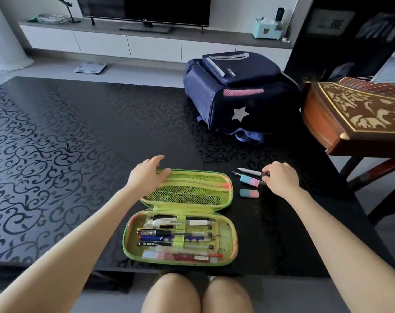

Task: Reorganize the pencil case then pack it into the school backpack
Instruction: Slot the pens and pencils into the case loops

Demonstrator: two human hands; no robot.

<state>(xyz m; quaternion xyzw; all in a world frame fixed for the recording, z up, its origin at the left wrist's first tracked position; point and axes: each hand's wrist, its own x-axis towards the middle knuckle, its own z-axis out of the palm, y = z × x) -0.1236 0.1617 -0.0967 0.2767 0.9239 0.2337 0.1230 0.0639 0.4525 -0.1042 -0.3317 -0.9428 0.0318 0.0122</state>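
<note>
A green pencil case [228, 242] lies open on the black table [56, 143] in front of me. Its near half holds several pens and pencils under elastic loops; its far half is a mesh lid. My left hand [147, 175] rests on the lid's far left edge, fingers fairly straight. To the right of the case lie a white pen [250, 172], a pink-and-blue item [250, 180] and a teal-and-pink eraser [249, 193]. My right hand [280, 178] pinches the right ends of the loose pens. A navy backpack [237, 91] with a silver star lies closed at the far right.
A carved wooden instrument [359, 114] on a stand juts in beside the table's right edge. Beyond the table stand a TV cabinet [128, 44] with a television [144, 9], and a bathroom scale [90, 68] lies on the floor. My knees show below the table's near edge.
</note>
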